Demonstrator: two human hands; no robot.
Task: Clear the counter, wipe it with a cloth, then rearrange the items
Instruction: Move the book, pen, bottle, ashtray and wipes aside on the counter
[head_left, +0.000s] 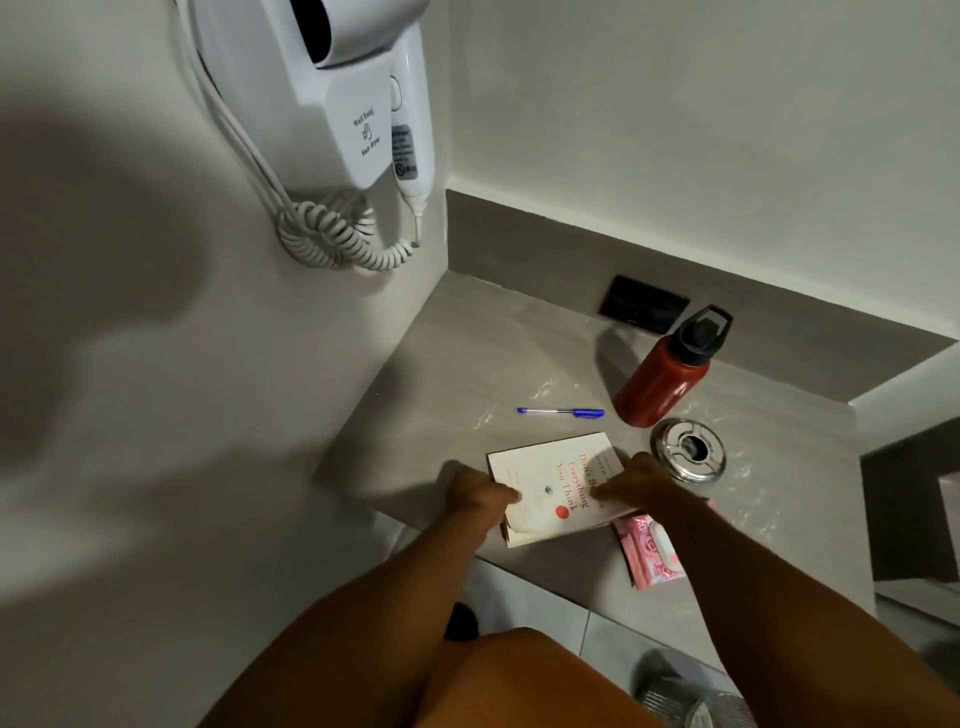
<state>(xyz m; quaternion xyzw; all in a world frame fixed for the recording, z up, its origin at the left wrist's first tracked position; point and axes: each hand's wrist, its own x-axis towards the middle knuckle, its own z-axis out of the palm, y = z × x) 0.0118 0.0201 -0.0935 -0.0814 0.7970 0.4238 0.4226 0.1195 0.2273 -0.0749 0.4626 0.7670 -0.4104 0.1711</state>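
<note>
A cream paperback book with a red dot on its cover lies at the front edge of the grey counter. My left hand grips its left side and my right hand grips its right side. Behind the book lies a blue pen. A red bottle with a black cap stands at the back right, and a round metal ashtray sits in front of it. A pink wipes packet lies at the counter's front, partly under my right forearm.
A white wall-mounted hair dryer with a coiled cord hangs over the counter's left rear corner. A black socket plate sits on the back upstand. Walls close the left and rear. Tiled floor lies below the front edge.
</note>
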